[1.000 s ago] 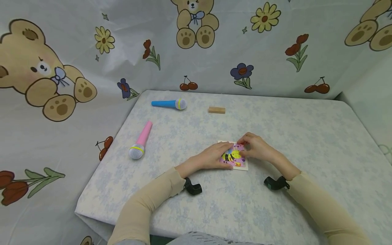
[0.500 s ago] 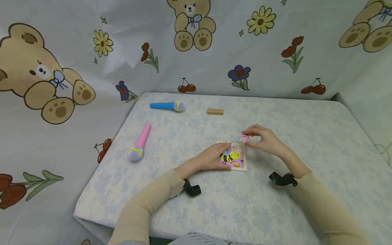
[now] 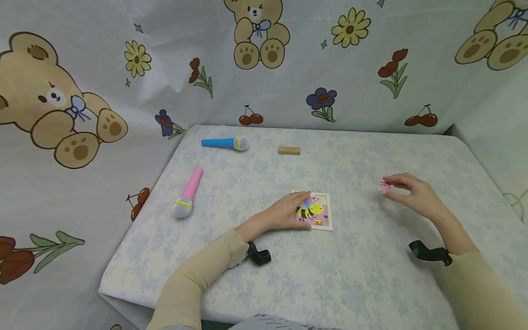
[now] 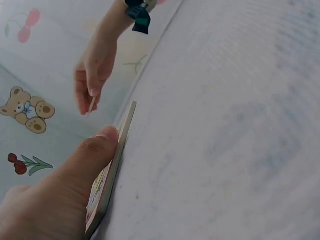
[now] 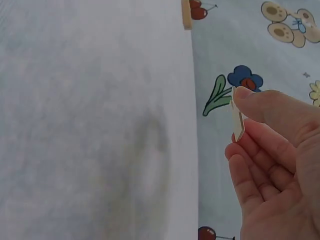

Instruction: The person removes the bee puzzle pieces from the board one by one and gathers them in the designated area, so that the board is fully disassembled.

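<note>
A small square jigsaw puzzle (image 3: pixel 316 211) with a yellow-and-black bee on pink lies in a pale frame on the table. My left hand (image 3: pixel 282 213) holds it at the left, thumb at the near edge and fingers at the far edge. In the left wrist view, the thumb presses the puzzle's pale edge (image 4: pixel 112 172). The puzzle's upper right corner shows bare pale backing. Off to the right, my right hand (image 3: pixel 414 195) pinches a pink puzzle piece (image 3: pixel 384 186) above the table. The right wrist view shows that piece (image 5: pixel 237 117) edge-on between thumb and fingers.
A blue toy microphone (image 3: pixel 224 143) lies at the back left, and a pink one (image 3: pixel 188 192) is nearer on the left. A small wooden block (image 3: pixel 289 150) sits at the back middle. Behind the table hangs a bear-printed cloth (image 3: pixel 165 59).
My right hand has lifted the pink piece from the puzzle's upper right corner and carried it to the right. My left hand has stayed on the puzzle.
</note>
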Tool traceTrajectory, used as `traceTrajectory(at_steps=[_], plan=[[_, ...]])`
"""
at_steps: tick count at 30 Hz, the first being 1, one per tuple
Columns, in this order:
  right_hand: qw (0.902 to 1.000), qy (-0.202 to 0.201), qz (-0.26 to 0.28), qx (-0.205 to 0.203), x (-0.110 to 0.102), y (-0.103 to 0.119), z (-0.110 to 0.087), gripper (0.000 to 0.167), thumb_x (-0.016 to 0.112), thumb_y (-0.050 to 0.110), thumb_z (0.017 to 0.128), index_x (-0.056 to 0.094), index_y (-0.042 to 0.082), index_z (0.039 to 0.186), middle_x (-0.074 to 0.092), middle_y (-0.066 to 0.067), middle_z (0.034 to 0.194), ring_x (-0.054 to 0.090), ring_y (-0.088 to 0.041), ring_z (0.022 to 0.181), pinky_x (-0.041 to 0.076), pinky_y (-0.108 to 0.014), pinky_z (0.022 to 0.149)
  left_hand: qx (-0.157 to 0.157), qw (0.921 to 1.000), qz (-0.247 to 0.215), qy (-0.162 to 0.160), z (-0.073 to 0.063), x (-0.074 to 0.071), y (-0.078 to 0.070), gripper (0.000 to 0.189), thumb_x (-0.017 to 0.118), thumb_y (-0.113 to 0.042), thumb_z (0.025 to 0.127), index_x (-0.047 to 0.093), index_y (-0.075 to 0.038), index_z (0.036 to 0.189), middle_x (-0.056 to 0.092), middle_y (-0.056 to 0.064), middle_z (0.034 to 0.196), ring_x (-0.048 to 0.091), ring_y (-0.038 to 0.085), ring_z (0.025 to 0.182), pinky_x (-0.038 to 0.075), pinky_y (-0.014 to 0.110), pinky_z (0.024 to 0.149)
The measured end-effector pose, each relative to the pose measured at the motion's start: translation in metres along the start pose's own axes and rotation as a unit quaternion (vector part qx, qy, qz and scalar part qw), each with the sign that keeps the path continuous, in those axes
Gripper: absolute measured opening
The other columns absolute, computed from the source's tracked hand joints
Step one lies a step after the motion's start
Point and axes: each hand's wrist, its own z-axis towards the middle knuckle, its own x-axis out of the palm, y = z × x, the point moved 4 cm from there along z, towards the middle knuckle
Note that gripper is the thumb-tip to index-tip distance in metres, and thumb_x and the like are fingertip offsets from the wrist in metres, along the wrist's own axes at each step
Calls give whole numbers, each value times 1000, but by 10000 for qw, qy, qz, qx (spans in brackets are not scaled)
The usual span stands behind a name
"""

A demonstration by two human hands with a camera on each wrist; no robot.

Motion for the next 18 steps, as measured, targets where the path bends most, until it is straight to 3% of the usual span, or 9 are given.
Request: traceTrajectory(at_steps=[3, 5, 7, 11, 13, 15, 18], plan=[[9999, 67, 81, 116, -3, -15, -8, 44, 70, 26, 88, 59, 5, 125, 53, -7, 120, 43, 11, 100, 35, -4, 78, -21, 10000, -24, 22, 0, 0, 0, 99, 69, -56, 79, 21, -7, 150, 32, 8, 149, 27, 16, 136, 22, 27, 109], [9998, 111, 94, 148, -3, -22, -10, 45, 69, 25, 88, 59, 4, 126, 52, -9, 122, 43, 12, 99, 36, -4, 77, -31, 10000, -17, 16, 0, -1, 0, 100, 69, -56, 79, 21, -6, 150, 32, 8, 149, 28, 16, 136, 22, 27, 109], [9996, 158, 13, 233, -3, -28, -12, 46, 69, 27, 88, 58, 3, 126, 51, -11, 123, 47, 4, 102, 39, -9, 78, -24, 10000, 3, -12, 1, -2, 1, 100, 69, -55, 79, 21, -6, 150, 33, 8, 148, 28, 16, 135, 22, 27, 109], [9983, 323, -205, 431, -1, -39, -14, 50, 68, 33, 88, 57, 1, 126, 51, -17, 125, 50, -25, 110, 43, -34, 85, 12, 10000, 52, -25, 1, -2, 1, 100, 69, -56, 79, 20, -6, 150, 34, 8, 147, 29, 16, 134, 22, 27, 108], [9975, 381, -288, 516, 1, -43, -15, 51, 68, 34, 88, 57, 1, 126, 52, -18, 126, 48, -31, 111, 41, -35, 86, 33, 10000, 17, -5, 1, -1, 1, 101, 69, -57, 79, 20, -6, 150, 34, 8, 147, 30, 17, 134, 22, 27, 109], [9970, 407, -368, 550, 3, -47, -16, 51, 67, 35, 88, 57, 2, 126, 53, -18, 125, 47, -29, 110, 41, -27, 84, 38, 10000, -21, 19, 1, 0, 0, 101, 69, -57, 78, 20, -6, 150, 34, 8, 147, 30, 17, 134, 22, 27, 108], [9973, 377, -441, 456, 4, -49, -15, 50, 68, 34, 88, 58, 1, 125, 53, -18, 124, 48, -31, 111, 41, -30, 87, 42, 10000, -36, 12, 0, 0, 0, 101, 69, -57, 78, 20, -6, 150, 34, 8, 147, 30, 16, 134, 22, 27, 108]])
